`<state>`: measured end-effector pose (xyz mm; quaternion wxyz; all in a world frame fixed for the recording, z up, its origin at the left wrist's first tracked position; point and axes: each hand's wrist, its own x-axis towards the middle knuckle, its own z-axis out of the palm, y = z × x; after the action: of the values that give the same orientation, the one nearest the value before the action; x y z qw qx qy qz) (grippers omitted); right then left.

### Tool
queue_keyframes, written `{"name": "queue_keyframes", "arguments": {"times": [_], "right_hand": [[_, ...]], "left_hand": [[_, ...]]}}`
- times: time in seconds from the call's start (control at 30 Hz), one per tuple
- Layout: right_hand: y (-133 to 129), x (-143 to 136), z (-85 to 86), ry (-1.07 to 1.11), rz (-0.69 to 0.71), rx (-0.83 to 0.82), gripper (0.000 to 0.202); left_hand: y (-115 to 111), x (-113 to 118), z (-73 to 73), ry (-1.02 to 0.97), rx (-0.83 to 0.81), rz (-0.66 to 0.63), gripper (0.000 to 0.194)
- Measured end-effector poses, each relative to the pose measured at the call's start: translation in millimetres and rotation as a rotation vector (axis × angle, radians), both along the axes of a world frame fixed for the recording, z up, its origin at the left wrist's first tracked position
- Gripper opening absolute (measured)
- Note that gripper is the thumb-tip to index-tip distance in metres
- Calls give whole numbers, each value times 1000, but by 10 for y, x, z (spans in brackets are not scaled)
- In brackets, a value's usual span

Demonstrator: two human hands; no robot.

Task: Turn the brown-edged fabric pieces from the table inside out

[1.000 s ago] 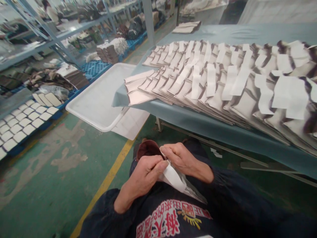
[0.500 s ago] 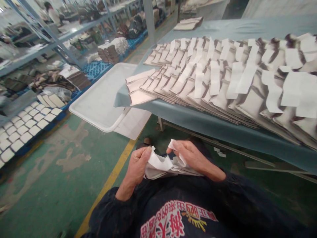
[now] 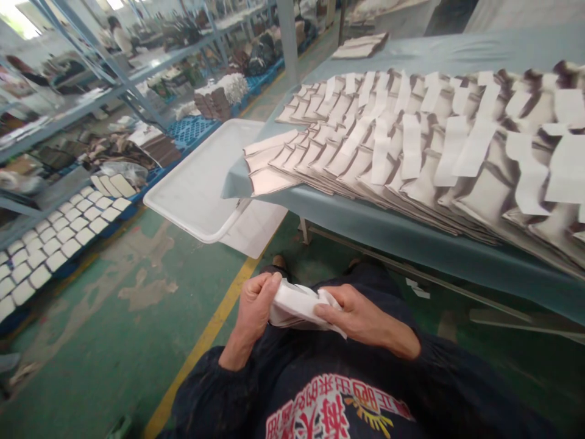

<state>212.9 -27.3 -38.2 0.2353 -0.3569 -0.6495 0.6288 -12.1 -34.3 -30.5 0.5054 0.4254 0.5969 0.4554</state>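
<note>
In front of my body, a white strip [image 3: 296,299] of paper or thin cloth stretches between my two hands. My left hand [image 3: 256,302] is closed on its left end, thumb on top, along with the edge of a pale grey fabric piece [image 3: 284,318] that lies under the strip. My right hand [image 3: 354,312] pinches the strip's crumpled right end between thumb and fingers. The fabric's far side is hidden behind the strip and right hand.
Overlapping rows of pale fabric pieces [image 3: 425,177] with white strips on them cover the blue-green table [image 3: 356,213] ahead. A white plastic tub [image 3: 196,183] stands left of it. Blue pallets [image 3: 192,131] with stacked goods line the left. White scraps [image 3: 418,289] lie on the floor.
My right hand has come down from its raised position and now holds the strip lower, near the fabric. The strip, curled before, is straighter. My left hand keeps its grip. The view has shifted slightly left.
</note>
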Motion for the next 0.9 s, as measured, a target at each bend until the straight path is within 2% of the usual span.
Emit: {"name": "queue_keyframes", "arguments": {"times": [0.07,0.17,0.37,0.47,0.7,0.9], "right_hand": [[-36,36,-10,-61,-53,-3,50],[-108,71,-17,-131,-42,-20,49],[-175,43,-31,-248,-42,132,47],[-169,10,-40,-219,-50,105,50],[-137,-6,-45,-170,-100,-4,53],[-160,-67,-108,-124,-112,-38,54]], "left_hand": [[-9,15,-21,29,29,38,60],[-18,95,-53,-8,42,99,60],[18,383,-11,-394,-36,252,60],[57,424,2,-518,-99,271,57],[59,221,-64,-516,-143,236,64],[-23,134,-65,-318,-87,158,54]]}}
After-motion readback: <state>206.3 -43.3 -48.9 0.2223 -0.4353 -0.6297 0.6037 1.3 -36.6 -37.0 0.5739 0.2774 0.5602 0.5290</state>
